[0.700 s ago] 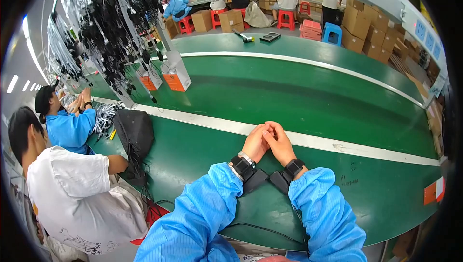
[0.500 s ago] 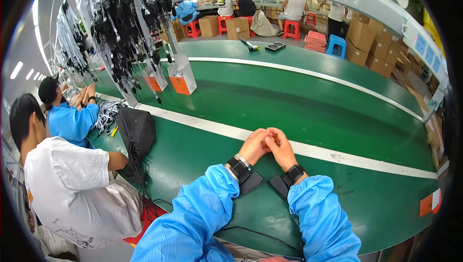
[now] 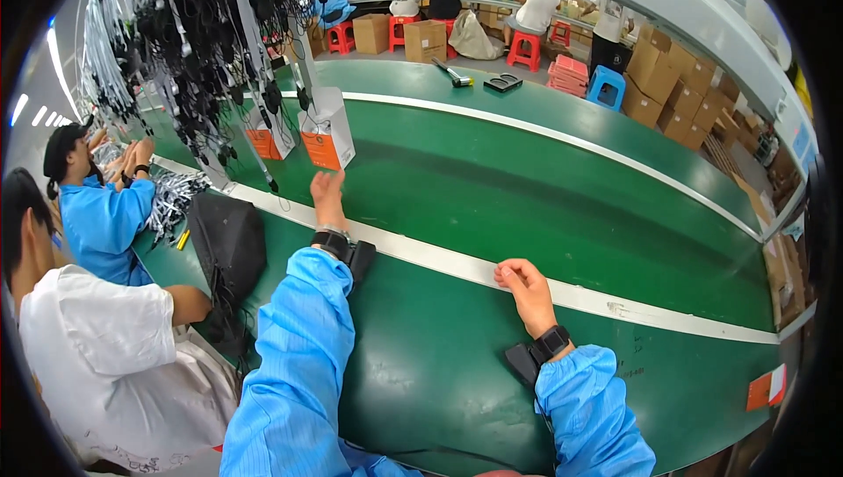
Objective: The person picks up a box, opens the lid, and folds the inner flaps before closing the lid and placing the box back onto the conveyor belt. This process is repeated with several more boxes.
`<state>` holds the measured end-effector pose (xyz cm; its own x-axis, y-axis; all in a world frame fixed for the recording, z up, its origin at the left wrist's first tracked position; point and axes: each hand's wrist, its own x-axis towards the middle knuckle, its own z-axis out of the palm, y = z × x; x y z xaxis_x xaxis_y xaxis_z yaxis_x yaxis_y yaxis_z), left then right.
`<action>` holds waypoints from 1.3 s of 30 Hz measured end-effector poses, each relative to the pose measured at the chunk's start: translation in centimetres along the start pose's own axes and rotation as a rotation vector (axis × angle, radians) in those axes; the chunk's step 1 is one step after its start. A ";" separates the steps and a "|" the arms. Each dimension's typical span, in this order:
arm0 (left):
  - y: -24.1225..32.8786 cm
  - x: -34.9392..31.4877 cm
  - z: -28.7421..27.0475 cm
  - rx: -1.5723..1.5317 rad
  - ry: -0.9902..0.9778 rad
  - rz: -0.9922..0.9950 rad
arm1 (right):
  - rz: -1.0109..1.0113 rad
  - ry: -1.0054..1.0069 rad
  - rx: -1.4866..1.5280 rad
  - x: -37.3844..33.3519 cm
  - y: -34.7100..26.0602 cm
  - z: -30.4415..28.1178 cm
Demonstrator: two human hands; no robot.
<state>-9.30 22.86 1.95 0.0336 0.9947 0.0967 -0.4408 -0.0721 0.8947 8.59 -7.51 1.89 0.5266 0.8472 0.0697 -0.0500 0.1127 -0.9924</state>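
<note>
My left hand (image 3: 329, 202) reaches out over the white rail (image 3: 413, 250), open and holding nothing, its fingers up and slightly bent. Just beyond its fingertips stands a white and orange box (image 3: 327, 139); I see a gap between them. A second orange and white box (image 3: 268, 139) is to the left, partly behind hanging cables (image 3: 198, 46). My right hand (image 3: 529, 295) hovers by the rail farther right, fingers loosely curled in against the thumb, with nothing visible in them. Both wrists wear black straps with black modules.
A black bag (image 3: 226, 235) lies on the green bench (image 3: 421, 363) to the left, beside a seated person in white (image 3: 105, 345). Beyond it, a person in blue (image 3: 97, 213) handles cables. Farther back lie a tool (image 3: 455, 75) and a black frame-like object (image 3: 502, 83). An orange and white packet (image 3: 766, 387) sits far right.
My hands were together over the rail and are now apart. The left has moved left and away from me toward the box; the right has shifted slightly right. The view has turned a little.
</note>
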 end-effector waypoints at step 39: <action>-1.2 -7.0 8.3 -0.001 -0.710 -0.217 | 0.013 0.018 0.038 0.2 0.2 -0.6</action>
<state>-1.61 15.38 3.83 0.6918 0.7000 0.1771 -0.3590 0.1207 0.9255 9.17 -7.57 1.63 0.5407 0.8395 0.0544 -0.0893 0.1216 -0.9886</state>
